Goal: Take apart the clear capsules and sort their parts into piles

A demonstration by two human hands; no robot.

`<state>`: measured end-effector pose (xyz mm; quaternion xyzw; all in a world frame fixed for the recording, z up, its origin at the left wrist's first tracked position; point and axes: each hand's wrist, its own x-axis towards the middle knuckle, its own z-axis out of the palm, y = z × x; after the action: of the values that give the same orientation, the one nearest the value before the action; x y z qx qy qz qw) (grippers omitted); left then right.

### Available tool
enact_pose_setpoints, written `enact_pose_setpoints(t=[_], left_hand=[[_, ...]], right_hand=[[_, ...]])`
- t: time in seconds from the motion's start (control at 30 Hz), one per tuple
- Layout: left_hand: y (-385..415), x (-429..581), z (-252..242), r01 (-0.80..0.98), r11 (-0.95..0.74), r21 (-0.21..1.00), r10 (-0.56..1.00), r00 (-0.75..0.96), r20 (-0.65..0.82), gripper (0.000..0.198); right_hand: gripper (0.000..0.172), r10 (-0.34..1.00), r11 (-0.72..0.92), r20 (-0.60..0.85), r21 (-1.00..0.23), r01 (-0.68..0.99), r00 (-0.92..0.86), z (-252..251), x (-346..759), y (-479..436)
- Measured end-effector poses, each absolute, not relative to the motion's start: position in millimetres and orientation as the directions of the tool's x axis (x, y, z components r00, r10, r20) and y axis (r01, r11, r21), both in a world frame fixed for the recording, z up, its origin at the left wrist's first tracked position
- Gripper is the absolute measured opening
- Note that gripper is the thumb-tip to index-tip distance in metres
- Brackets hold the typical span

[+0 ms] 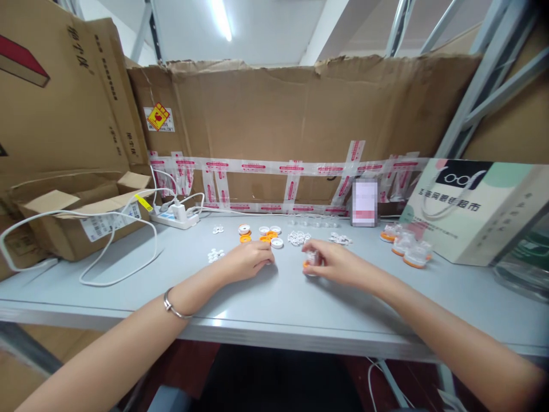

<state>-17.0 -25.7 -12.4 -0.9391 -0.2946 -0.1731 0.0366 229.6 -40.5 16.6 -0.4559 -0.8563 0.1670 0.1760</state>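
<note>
A: Your right hand [337, 258], what's in the grip?

B: Narrow, fingers curled round a small clear-and-orange container [314, 258], over the middle of the desk [266, 297]. Blurred; can't tell its tilt, or whether it touches down.

A: Your left hand [247, 259]?

B: Fingers bunched low. Can't tell if that grip holds a part.

A: Handling tips for you?

B: My judgement: pinch the container by its sides, lightly; thin clear plastic probably flexes. If you press on it, press straight, since a skewed push could pop it loose. Work over bare desk on your near side. Watch your knuckles: orange and white round parts [271, 234] lie just beyond your left hand, a white ring pile [299, 238] beyond your right fingertips. Both look easy to scatter.

A: Surface, room?

B: Grey desk, smooth. More orange-based clear containers [416, 254] to your right, near a paper bag [458, 212]. White cable [107, 284], power strip [174, 220] and flapped cardboard box [77, 229] to your left. Taped cardboard [300, 114] stands behind; tube light [222, 20] overhead.
</note>
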Motion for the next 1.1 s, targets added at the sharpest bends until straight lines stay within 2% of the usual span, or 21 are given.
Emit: enact_pose_setpoints(t=[0.2,0.33,0.43,0.5,0.63,0.93,1.1], left_hand=[[-19,-36,-3,0.691,-0.723,-0.007,0.624,0.657,0.423,0.023],[-12,-67,18,0.822,-0.566,0.068,0.685,0.422,0.594,0.022],[-4,-95,34,0.879,-0.462,0.117,0.705,0.284,0.65,0.021],[5,-112,40,0.92,-0.374,0.115,0.752,0.228,0.618,0.02],[30,-135,33,0.976,-0.205,0.073,0.877,0.15,0.457,0.018],[74,-151,-15,0.983,-0.118,0.143,0.93,0.059,0.362,0.026],[73,-150,-21,0.977,-0.126,0.173,0.938,0.06,0.342,0.03]], right_hand=[[0.031,0.749,0.646,0.209,-0.44,0.623,-0.629,12,184,-19],[0.032,0.746,0.645,0.263,-0.51,0.569,-0.612,4,181,-14],[0.033,0.734,0.657,0.3,-0.54,0.527,-0.609,-3,183,-13],[0.035,0.723,0.67,0.324,-0.544,0.504,-0.611,-7,184,-12],[0.036,0.684,0.709,0.356,-0.529,0.466,-0.637,-11,180,-14],[0.046,0.692,0.702,0.357,-0.535,0.469,-0.628,-10,178,-20],[0.043,0.68,0.718,0.374,-0.514,0.469,-0.63,-12,178,-19]])
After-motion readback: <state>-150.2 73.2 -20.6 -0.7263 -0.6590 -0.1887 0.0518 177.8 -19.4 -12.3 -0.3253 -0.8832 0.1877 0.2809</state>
